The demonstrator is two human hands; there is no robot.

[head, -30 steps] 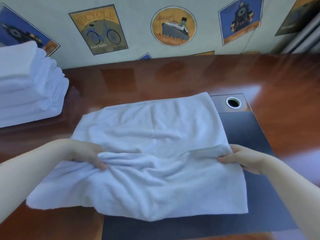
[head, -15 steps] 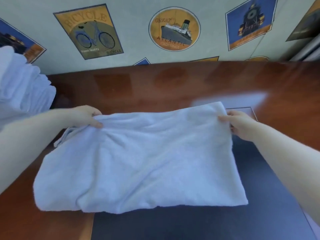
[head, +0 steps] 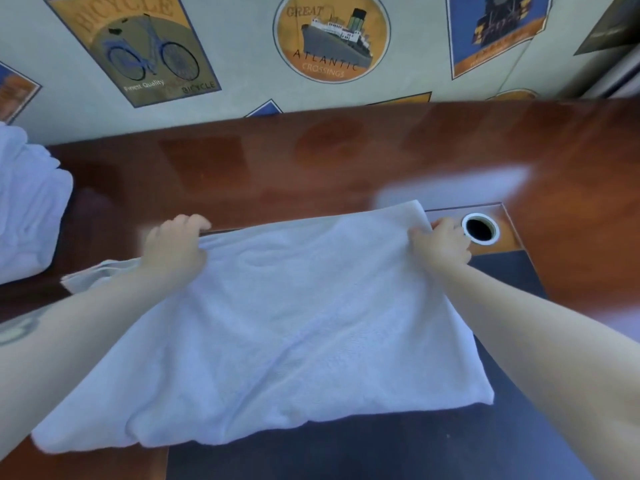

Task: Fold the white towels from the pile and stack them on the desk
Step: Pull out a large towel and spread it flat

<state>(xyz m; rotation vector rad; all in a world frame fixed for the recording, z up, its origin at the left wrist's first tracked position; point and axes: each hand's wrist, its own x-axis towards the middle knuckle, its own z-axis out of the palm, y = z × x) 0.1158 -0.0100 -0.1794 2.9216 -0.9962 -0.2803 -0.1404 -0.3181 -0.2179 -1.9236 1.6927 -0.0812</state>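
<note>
The left hand [head: 175, 245] grips the far edge of the towel [head: 294, 323] near its left end, fingers curled over the cloth. The right hand [head: 441, 242] pinches the same far edge at its right corner, fingers bent around the fabric. Both arms reach forward across the towel's sides, the left forearm lying over its left part. The towel lies folded over on the desk [head: 311, 168], the doubled layer spread wide between the hands and its near edge hanging toward the camera; a strip of the lower layer sticks out to the left behind the left wrist. Its right part rests on a dark mat [head: 381, 455] that covers the near right of the desk. Just beside the right hand sits a round cable hole [head: 480, 229] with a white rim, in a wood panel at the mat's far end. At the far left edge stands the stack [head: 24, 209] of white towels, apart from the one in hand. Behind the desk, the wall [head: 242, 88] shows bicycle, ship and train posters.
</note>
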